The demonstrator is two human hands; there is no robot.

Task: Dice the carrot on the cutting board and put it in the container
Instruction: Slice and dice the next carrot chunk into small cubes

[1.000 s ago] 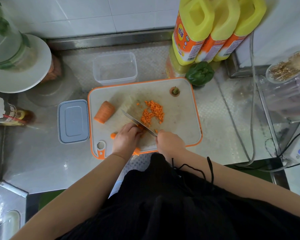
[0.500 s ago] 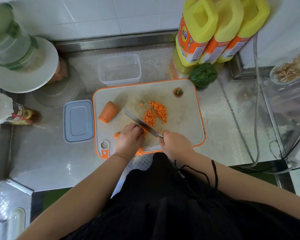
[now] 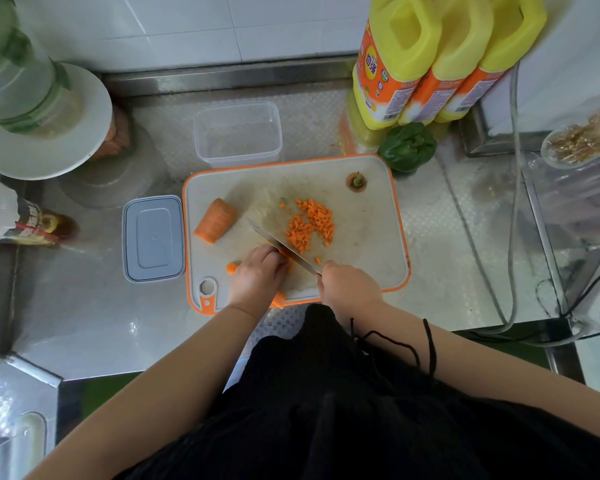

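Orange carrot strips (image 3: 234,267) pinned under curled left hand (image 3: 257,277); right hand (image 3: 349,284) grips knife (image 3: 283,245), mid-dicing. Next: steady even cuts, fingertips clear.

I'm looking down on a stainless steel counter (image 3: 84,317) with an embossed pattern, backed by a white tiled wall (image 3: 194,26) and a raised metal lip along its foot. Light glares off the steel (brightest at left). Grey cables (image 3: 513,202) trail down the right side.
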